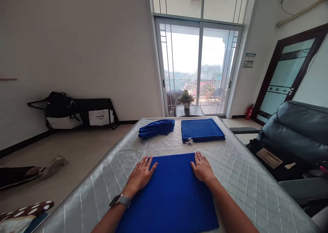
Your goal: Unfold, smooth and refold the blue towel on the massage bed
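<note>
A blue towel lies flat in front of me on the grey quilted table cover. My left hand rests flat on its far left corner, fingers stretched out. My right hand lies flat on the far right corner, fingers apart. Neither hand grips anything. Farther back, a crumpled blue towel sits left of a neatly folded blue towel with a small white tag.
A dark leather sofa stands at the right. Beyond the table is a small dark table with a potted plant before glass balcony doors. Bags lean on the left wall. A person's leg and shoe lie on the floor at left.
</note>
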Demonstrator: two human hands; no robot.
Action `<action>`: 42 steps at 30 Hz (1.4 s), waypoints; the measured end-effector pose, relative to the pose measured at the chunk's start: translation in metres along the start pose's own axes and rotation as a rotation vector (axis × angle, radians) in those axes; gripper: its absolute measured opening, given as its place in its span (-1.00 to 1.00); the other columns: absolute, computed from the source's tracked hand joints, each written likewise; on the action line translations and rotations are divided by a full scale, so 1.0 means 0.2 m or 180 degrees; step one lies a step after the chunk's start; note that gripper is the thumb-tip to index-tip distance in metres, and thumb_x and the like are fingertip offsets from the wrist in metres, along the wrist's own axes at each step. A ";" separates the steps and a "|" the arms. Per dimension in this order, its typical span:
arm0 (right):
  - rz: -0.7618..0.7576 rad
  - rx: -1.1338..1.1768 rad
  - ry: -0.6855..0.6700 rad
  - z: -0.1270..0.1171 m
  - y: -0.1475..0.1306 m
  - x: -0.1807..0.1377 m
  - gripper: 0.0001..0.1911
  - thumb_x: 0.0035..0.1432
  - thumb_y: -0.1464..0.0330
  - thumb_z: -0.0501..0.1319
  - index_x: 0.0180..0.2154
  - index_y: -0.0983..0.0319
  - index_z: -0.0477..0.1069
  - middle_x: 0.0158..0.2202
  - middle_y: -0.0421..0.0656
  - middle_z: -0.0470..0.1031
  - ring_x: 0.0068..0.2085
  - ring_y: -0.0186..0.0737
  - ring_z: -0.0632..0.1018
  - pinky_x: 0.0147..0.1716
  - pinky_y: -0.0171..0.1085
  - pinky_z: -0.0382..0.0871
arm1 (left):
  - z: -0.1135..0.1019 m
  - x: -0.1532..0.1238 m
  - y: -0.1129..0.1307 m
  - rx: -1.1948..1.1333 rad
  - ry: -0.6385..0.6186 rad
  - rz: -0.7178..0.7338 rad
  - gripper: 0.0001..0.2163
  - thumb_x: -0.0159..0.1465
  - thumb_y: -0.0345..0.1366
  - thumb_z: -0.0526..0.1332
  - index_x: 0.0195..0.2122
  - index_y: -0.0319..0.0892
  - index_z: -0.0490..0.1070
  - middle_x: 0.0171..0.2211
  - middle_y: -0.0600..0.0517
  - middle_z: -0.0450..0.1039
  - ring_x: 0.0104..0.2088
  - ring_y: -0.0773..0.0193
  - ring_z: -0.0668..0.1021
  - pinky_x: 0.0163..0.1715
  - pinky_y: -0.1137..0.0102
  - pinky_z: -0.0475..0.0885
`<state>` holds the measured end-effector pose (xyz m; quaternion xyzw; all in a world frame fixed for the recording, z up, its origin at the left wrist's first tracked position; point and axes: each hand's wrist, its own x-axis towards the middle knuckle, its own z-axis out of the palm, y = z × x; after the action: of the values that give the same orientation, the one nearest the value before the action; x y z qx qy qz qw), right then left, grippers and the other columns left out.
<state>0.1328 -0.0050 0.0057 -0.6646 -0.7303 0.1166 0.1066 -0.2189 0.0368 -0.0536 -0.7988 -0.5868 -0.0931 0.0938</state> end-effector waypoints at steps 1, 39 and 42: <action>-0.0007 0.0015 0.0016 0.00 0.00 0.00 -0.24 0.40 0.08 -0.24 0.44 0.42 -0.15 0.48 -0.02 -0.20 0.47 -0.15 -0.14 0.40 -0.13 -0.31 | -0.01 0.00 0.00 0.0038 -0.0057 0.0044 -0.46 0.45 -0.08 -0.16 0.36 -0.17 0.22 0.42 -0.14 0.12 0.41 -0.04 0.15 0.34 0.01 0.12; 0.0007 -0.0103 0.0088 0.02 0.01 0.00 -0.29 0.41 0.18 -0.27 0.43 0.43 -0.12 0.48 -0.03 -0.19 0.47 -0.17 -0.11 0.40 -0.12 -0.28 | -0.21 0.19 0.24 -0.1943 0.0019 -0.0862 -0.25 0.42 0.18 -0.29 0.37 -0.32 0.12 0.42 -0.21 0.07 0.43 0.11 0.09 0.40 0.13 0.03; 0.0018 -0.0114 0.0097 0.02 0.01 0.00 -0.29 0.41 0.16 -0.26 0.43 0.41 -0.12 0.48 -0.05 -0.19 0.47 -0.18 -0.12 0.40 -0.14 -0.29 | -0.23 0.14 0.11 -0.1944 0.0030 -0.1033 -0.22 0.41 0.19 -0.30 0.39 -0.35 0.09 0.43 -0.21 0.04 0.43 0.11 0.08 0.40 0.15 0.02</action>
<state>0.1327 -0.0045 0.0005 -0.6702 -0.7287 0.0936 0.1055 -0.1915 0.0437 -0.0036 -0.6859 -0.6508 -0.2818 -0.1630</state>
